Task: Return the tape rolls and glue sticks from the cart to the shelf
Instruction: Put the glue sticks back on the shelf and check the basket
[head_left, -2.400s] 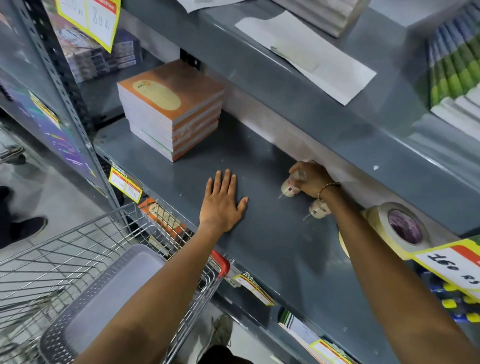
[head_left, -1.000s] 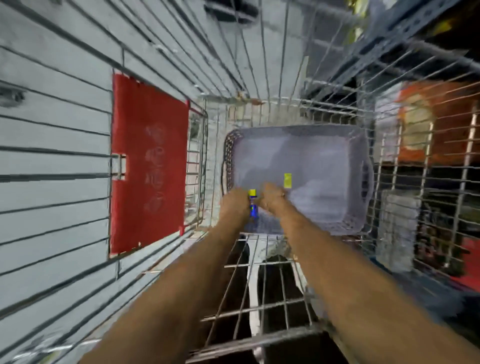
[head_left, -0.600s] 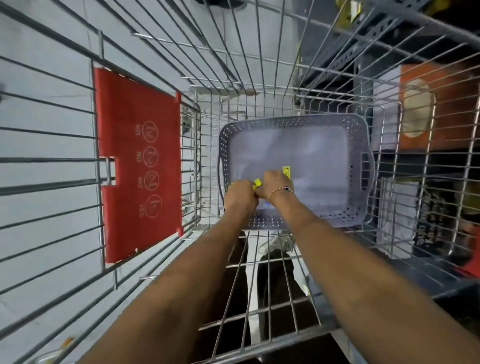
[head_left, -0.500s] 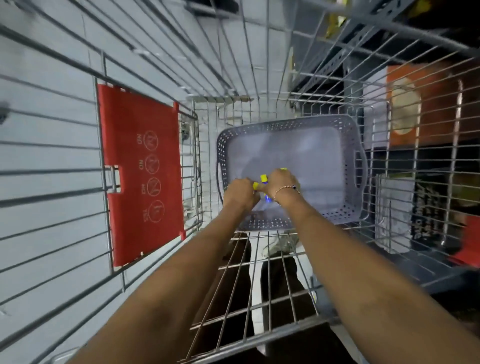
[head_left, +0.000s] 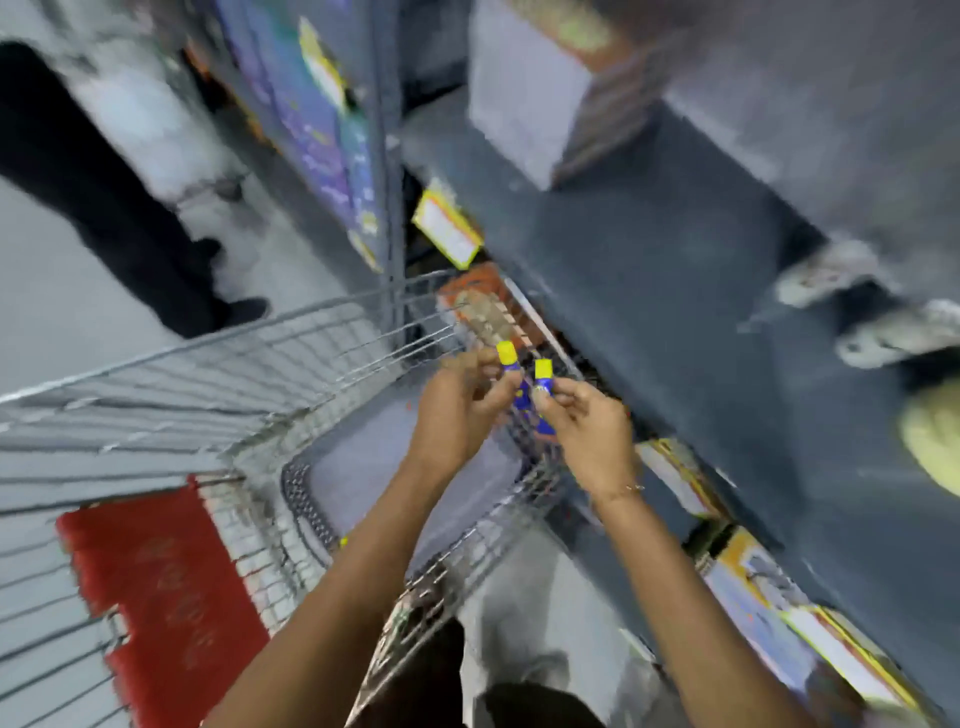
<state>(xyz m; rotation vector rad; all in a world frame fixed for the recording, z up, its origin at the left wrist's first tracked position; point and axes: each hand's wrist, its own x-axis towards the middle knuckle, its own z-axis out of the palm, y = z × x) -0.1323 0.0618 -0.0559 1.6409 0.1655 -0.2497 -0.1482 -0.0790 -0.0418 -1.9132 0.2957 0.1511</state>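
My left hand (head_left: 457, 410) is shut on a blue glue stick with a yellow cap (head_left: 508, 359). My right hand (head_left: 587, 421) grips a second blue glue stick with a yellow cap (head_left: 543, 375). Both hands hover above the wire cart (head_left: 218, 364), close to the front edge of the grey shelf (head_left: 649, 291). On the shelf at the right lie two white glue bottles (head_left: 831, 275), blurred, and a pale tape roll (head_left: 935, 441) at the frame's edge. The picture is smeared by motion.
A grey plastic basket (head_left: 358, 473) sits in the cart beside a red flap (head_left: 166, 587). A stack of notebooks (head_left: 524, 104) stands on the shelf at the back. Yellow price tags (head_left: 447, 228) hang on the shelf edge. Another person's dark legs (head_left: 104, 197) stand at the left.
Both hands have lifted out of the grey basket, each with a glue stick, and my view has swung from the cart's inside up toward the shelf.
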